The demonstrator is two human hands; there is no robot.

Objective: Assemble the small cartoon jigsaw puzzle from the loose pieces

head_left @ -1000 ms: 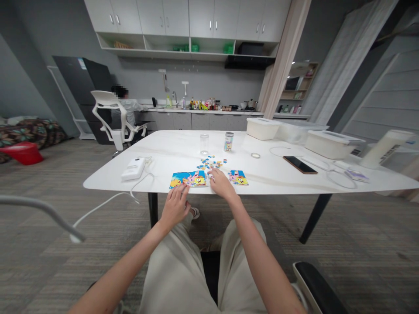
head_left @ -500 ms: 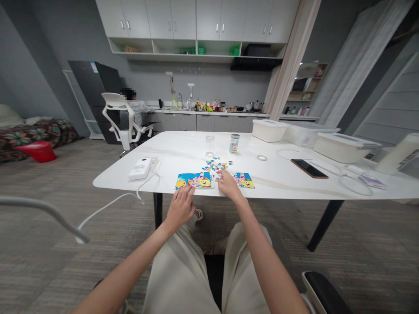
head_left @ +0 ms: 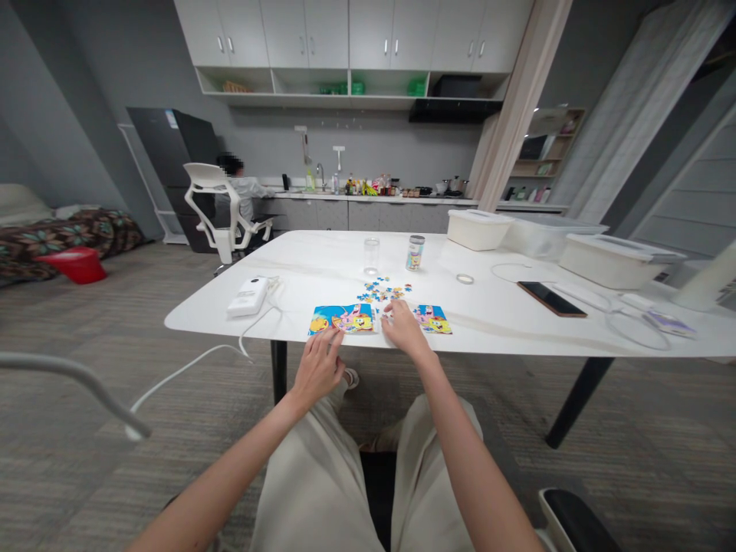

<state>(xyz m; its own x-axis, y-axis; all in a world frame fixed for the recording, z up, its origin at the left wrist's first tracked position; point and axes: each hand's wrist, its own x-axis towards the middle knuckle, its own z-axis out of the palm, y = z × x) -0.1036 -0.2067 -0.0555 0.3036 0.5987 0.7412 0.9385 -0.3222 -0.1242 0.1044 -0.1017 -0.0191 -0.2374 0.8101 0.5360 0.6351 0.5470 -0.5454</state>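
Note:
My left hand (head_left: 320,362) lies at the table's front edge, fingers stretched out, the tips on the lower edge of a partly assembled cartoon jigsaw puzzle (head_left: 357,317). Just right of that section, my right hand (head_left: 402,328) is bent down to the tabletop with thumb and index finger drawn together. Whatever is between those fingers is too small to make out. A second picture section (head_left: 435,320) shows partly behind the right hand. Loose puzzle pieces (head_left: 379,291) are scattered beyond both hands. Behind them stand a clear jar (head_left: 371,256) and a cartoon-printed can (head_left: 415,254).
A ring-shaped lid (head_left: 464,279) and a phone (head_left: 550,299) lie to the right on the white table (head_left: 287,261). White lidded boxes (head_left: 478,231) stand at the back right. A white power block (head_left: 248,297) with cables sits left. A person (head_left: 241,192) sits at the far counter.
The whole view has shifted slightly. My right hand's index finger, stretched toward the loose pieces before, is now drawn in closer to the thumb. The left hand keeps its place on the puzzle edge.

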